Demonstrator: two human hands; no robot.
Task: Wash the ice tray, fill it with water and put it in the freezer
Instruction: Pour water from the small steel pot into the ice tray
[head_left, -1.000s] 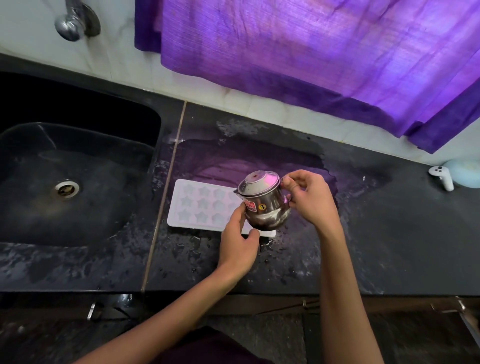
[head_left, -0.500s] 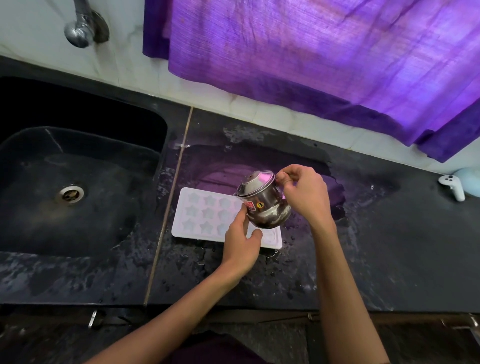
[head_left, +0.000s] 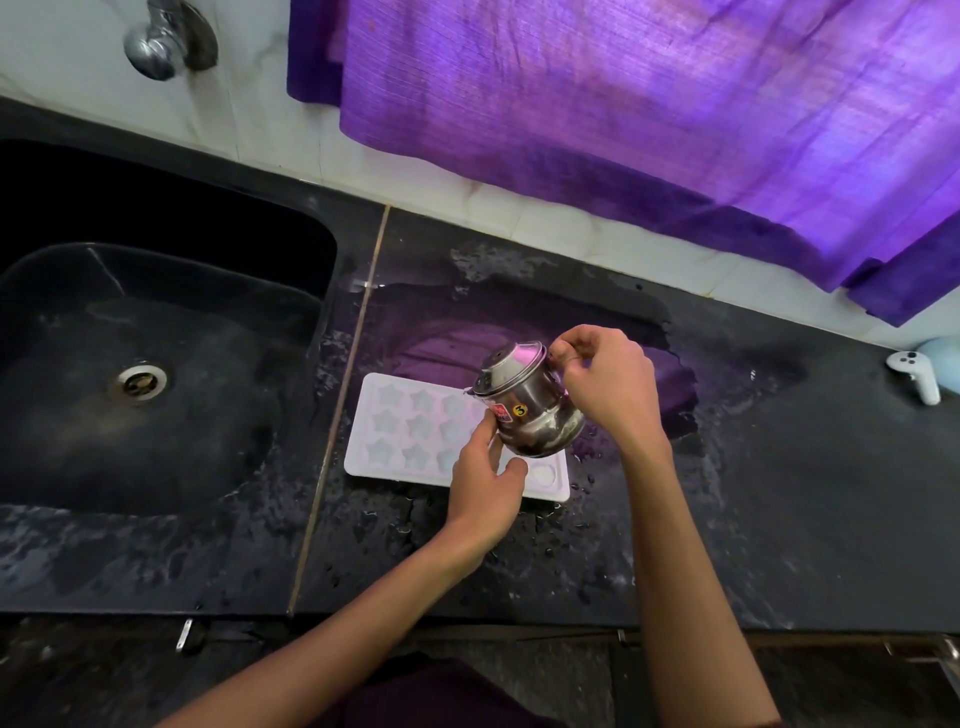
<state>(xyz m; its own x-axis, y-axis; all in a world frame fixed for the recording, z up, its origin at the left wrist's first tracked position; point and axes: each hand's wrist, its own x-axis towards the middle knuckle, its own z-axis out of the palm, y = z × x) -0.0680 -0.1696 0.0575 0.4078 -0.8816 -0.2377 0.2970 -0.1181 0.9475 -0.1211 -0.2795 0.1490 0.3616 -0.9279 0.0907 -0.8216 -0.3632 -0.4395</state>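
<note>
Two hands: both on one small steel pot (head_left: 530, 405), held tilted just above the right end of the ice tray (head_left: 415, 431).
Right hand (head_left: 605, 387): fingers curled round the pot's far side and rim, carrying most of it.
Left hand (head_left: 485, 480): fingers and thumb cupped under the pot's lower side, steadying the tilt.
Ice tray: white, with star-shaped hollows, lying flat on the wet black counter (head_left: 727, 493), just right of the seam beside the sink (head_left: 156, 374).
Pot: lidded, its spout side leaning left toward the tray; whether water is running out cannot be told.
Done so far: washing looks finished, judging by the tray out of the sink and drops all round it.
Step in hand: filling, most likely; some hollows look pale blue, but how many hold water is unclear.
Left to do: finish the pour across all hollows, set the pot down, lift the tray level and carry it to the freezer, which is not in view.
Nearby: tap (head_left: 156, 47) above the sink, purple curtain (head_left: 649, 104) behind.
</note>
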